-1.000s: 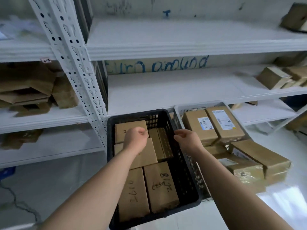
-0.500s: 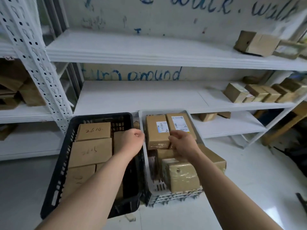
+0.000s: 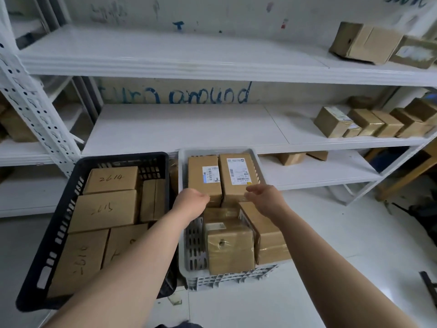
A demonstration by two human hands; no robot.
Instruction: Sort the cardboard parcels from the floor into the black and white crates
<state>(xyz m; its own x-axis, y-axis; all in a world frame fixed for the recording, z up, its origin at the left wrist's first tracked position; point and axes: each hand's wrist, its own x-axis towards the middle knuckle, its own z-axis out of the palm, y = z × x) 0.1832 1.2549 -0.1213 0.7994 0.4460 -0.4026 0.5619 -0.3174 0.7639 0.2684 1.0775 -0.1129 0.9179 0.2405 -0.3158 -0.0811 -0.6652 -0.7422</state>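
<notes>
Left hand [image 3: 191, 202] curled, grip hidden; right hand [image 3: 266, 197] loosely spread, empty. Both have shifted from the black crate [image 3: 123, 156] to over the white crate [image 3: 189, 245], at the labelled parcels [image 3: 236, 183] near its far edge. Likely final tidying.

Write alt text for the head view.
The left hand and right hand reach over labelled parcels in a white crate. Left of it, a black crate holds numbered parcels, in front of white shelving.

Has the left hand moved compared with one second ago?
Yes. The left hand went rightward, from over the black crate to over the white crate.
</notes>
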